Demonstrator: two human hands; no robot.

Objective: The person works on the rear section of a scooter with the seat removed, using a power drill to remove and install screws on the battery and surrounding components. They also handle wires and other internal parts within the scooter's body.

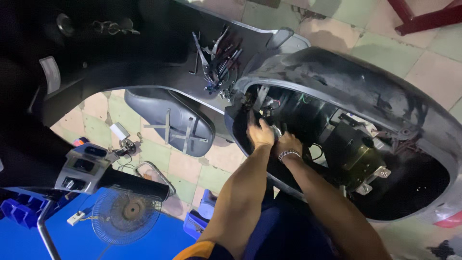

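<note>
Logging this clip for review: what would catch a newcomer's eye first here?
Both hands, the left hand and the right hand with its wrist bracelet, reach into the opened scooter body at centre frame. Above them a cluster of hand tools lies on the footboard; a blue fan sits lower left.

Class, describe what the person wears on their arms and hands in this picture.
Both forearms are bare, with no gloves on the left hand or the right hand. A silver chain bracelet circles the right wrist. An orange sleeve edge shows at the upper left arm, beside dark blue clothing.
</note>
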